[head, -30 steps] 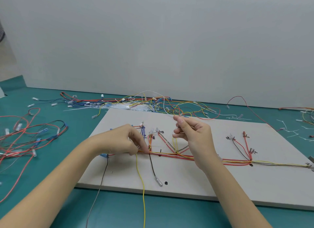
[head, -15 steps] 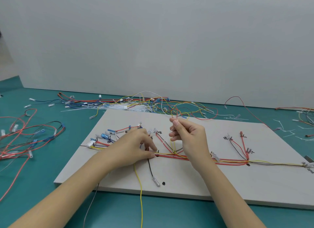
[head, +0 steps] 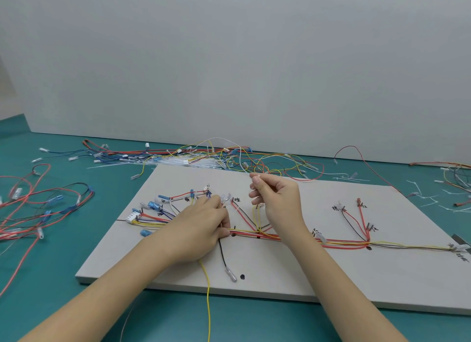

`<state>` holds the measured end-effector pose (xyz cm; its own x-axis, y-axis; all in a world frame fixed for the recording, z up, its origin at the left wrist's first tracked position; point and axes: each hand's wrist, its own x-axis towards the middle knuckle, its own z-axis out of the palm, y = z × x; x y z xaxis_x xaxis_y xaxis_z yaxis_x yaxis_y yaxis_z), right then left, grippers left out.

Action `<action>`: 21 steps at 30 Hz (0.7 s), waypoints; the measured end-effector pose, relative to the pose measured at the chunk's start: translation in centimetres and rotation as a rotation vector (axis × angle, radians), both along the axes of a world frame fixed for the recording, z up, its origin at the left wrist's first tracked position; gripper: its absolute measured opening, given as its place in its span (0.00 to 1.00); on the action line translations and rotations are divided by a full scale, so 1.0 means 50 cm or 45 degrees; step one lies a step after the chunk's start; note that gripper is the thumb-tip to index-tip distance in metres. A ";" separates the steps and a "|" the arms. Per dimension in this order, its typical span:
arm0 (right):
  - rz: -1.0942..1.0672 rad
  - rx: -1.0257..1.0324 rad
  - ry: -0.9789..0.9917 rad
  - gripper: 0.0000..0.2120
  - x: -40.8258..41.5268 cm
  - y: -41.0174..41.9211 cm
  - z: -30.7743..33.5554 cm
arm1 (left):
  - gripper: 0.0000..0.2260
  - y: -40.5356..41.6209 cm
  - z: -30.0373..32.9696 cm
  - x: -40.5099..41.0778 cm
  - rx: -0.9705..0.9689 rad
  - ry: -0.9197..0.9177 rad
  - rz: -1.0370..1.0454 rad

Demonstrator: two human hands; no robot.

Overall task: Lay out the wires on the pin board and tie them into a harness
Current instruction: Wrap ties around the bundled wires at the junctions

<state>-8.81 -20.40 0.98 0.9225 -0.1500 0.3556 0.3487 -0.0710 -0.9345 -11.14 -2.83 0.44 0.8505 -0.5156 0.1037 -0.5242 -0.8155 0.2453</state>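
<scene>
Pinching one wire bundle [head: 293, 237], left hand [head: 201, 227], right hand [head: 277, 201] pinching a thin tie, one board [head: 331, 278].

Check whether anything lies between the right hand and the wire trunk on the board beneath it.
Nothing visible does. The right hand pinches a thin yellow strand that drops straight to the wire trunk on the pin board. The left hand presses the trunk further left, clear of that gap.

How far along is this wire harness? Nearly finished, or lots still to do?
Roughly midway, I'd guess. Done: many coloured wires already run as a trunk across the pale pin board. In hand: the left hand pins the trunk while the right hand pinches a thin yellow strand upward. Left: a yellow wire dangles off the board, and loose wires lie behind it.
</scene>
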 end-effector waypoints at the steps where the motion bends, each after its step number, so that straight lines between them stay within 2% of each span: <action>1: 0.004 -0.042 0.011 0.08 0.005 0.003 -0.003 | 0.05 0.000 -0.001 0.000 0.009 0.007 0.000; 7: -0.024 -0.200 0.100 0.08 0.019 0.012 -0.030 | 0.05 0.002 0.001 0.003 -0.013 0.066 -0.006; 14: -0.194 -0.159 0.006 0.07 0.027 -0.011 -0.019 | 0.04 0.005 0.003 0.003 -0.041 0.100 -0.003; 21: 0.082 -0.114 0.136 0.08 0.005 0.009 -0.028 | 0.04 0.003 -0.001 0.003 -0.043 0.064 -0.009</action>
